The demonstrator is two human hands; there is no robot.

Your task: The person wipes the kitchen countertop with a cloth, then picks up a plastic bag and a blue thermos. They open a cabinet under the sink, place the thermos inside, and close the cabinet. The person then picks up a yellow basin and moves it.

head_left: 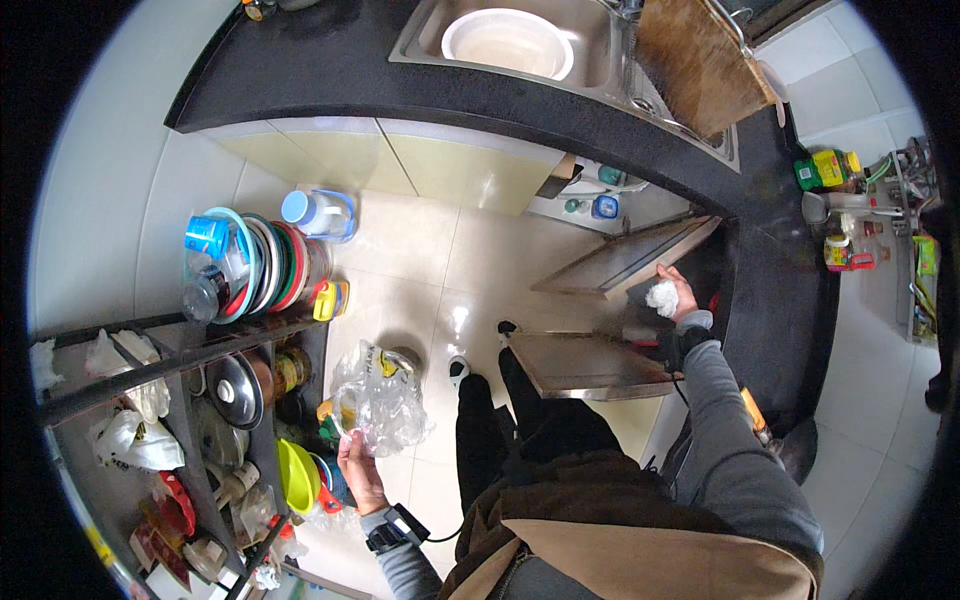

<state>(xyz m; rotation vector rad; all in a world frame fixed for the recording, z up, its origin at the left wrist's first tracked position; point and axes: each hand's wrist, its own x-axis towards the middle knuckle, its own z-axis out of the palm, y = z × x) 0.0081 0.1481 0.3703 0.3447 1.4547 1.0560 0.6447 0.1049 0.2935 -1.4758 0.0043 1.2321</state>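
Observation:
My left hand is closed on the upper edge of a clear plastic bag that bears printing and hangs over the floor, beside the shelf. On the other side, my right hand has a crumpled white wad, perhaps tissue or plastic, in its fingers. That hand is at the opening of a lower cabinet, between two swung-out cabinet doors. The cabinet's inside is dark and partly hidden by my arm.
A dark countertop curves ahead and right, with a white basin in the sink and a wooden cutting board. At left, a shelf carries stacked plastic basins, a lidded pot and bags. A blue-lidded jug stands beyond.

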